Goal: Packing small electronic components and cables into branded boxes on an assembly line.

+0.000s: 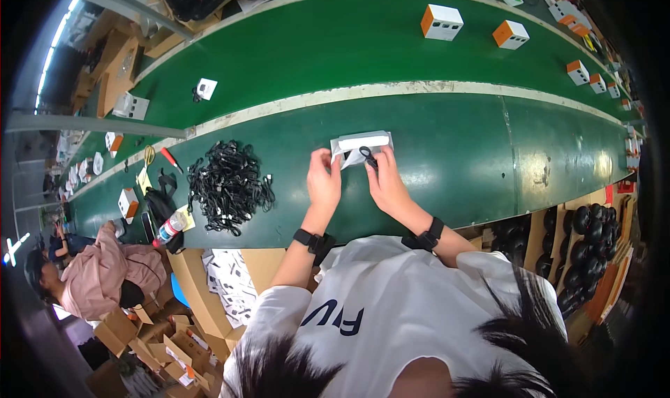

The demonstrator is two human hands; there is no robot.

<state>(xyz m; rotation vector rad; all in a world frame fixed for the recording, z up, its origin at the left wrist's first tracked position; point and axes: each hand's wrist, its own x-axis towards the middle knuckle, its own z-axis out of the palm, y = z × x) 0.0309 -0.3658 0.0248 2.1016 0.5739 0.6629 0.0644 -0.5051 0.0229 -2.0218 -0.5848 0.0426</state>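
Note:
A small open white box (363,142) lies on the dark green table (453,161) in front of me. My left hand (324,180) is closed at the box's left side, thumb and fingers pinching its thin white edge or flap. My right hand (388,182) grips a short coiled black cable (367,154) at the front of the box, over its opening. How far the cable reaches inside is hidden by the fingers and the flap. To the left of my hands, a heap of similar black cables (227,187) is spread on the table.
Beyond the table runs a bright green conveyor belt (314,56) bearing orange-and-white boxes (442,23). At left are scissors (148,155), a red-handled tool (172,159), a bottle (169,228) and a black bag (161,206). A co-worker in a pink top (105,269) sits there, near open cartons (178,353).

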